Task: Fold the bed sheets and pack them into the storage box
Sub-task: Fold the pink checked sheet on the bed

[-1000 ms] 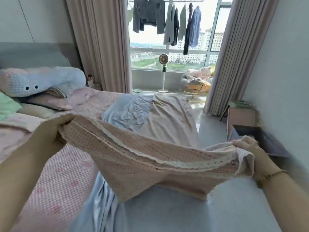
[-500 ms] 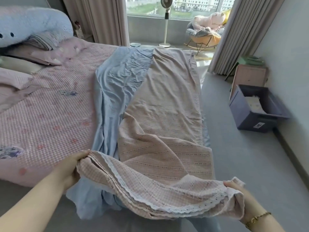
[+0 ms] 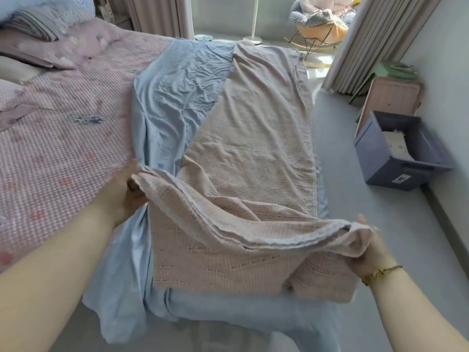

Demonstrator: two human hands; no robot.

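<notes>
Well, the storage box (image 3: pixel 396 171) on the floor (image 3: pixel 368 212) holds something white (image 3: pixel 396 148). The left hand (image 3: pixel 124 191) and right hand (image 3: pixel 368 252) each grip the pink sheet (image 3: pixel 253 148) over the bed (image 3: pixel 63 138).

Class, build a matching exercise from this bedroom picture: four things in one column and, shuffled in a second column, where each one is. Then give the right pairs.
Column one
1. pink sheet
2. blue sheet
3. storage box
4. rocking chair

Column two
a. on the floor beside the wall
b. heaped with soft things, near the curtain
c. near edge gripped by the left hand and the right hand
d. lying on the bed, partly under another sheet

Pairs: 1-c, 2-d, 3-a, 4-b
</notes>
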